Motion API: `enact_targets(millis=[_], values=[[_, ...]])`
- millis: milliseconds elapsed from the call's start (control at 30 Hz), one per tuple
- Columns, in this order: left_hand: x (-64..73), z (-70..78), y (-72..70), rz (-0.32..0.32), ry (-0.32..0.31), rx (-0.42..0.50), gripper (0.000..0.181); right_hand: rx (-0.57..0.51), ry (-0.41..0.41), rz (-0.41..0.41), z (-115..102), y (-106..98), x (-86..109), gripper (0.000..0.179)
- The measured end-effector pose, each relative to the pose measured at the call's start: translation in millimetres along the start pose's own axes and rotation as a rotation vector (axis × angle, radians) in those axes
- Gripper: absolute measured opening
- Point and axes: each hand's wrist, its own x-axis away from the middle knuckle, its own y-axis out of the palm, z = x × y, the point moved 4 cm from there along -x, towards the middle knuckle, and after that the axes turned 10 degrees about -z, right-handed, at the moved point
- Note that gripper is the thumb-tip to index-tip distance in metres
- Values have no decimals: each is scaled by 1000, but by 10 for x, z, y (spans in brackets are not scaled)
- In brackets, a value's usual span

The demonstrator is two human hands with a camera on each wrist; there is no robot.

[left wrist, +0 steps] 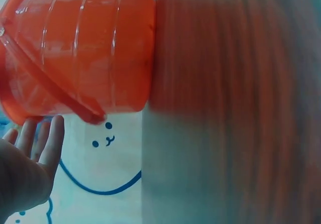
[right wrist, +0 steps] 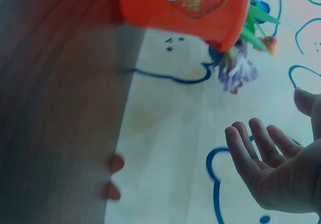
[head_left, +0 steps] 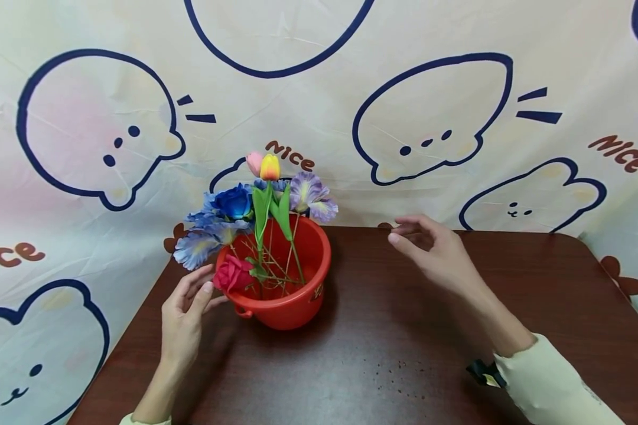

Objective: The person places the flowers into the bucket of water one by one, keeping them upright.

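A red plastic bucket (head_left: 284,313) stands on the table with artificial flowers in it. These include a red rose (head_left: 233,274) low at the rim, a blue rose (head_left: 234,202), yellow and pink tulips (head_left: 269,167), a lilac iris (head_left: 311,195) and a pale blue bloom (head_left: 195,248) leaning out to the left. My left hand (head_left: 183,316) is beside the red rose with its fingers loosely bent, holding nothing; whether the fingertips touch the rim or petals I cannot tell. Apart from the bucket, my right hand (head_left: 438,254) hovers over the table's right half, fingers relaxed and nothing in them.
The dark wooden table (head_left: 351,366) has small dark specks (head_left: 399,378) scattered near its front. Behind it hangs a cloth backdrop (head_left: 298,106) with cartoon drawings. The bucket's handle (left wrist: 55,86) hangs down along its side. A black strap (head_left: 484,373) is at my right cuff.
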Motion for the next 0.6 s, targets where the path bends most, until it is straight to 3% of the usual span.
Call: enact_targets(millis=[133,233,400,600], values=[[35,56,-58,11,17,-48,38,95,22,29,143,-138,209,51],[59,118,-117,2,29,-136,40,203,45,46,238,-233,383,53],[111,252,-207,-24,59,-414,46,406,66,36,378,-366,669,64],[170,419,-252,-57,138,-689,56,532,179,-12,621,-509,991,81]])
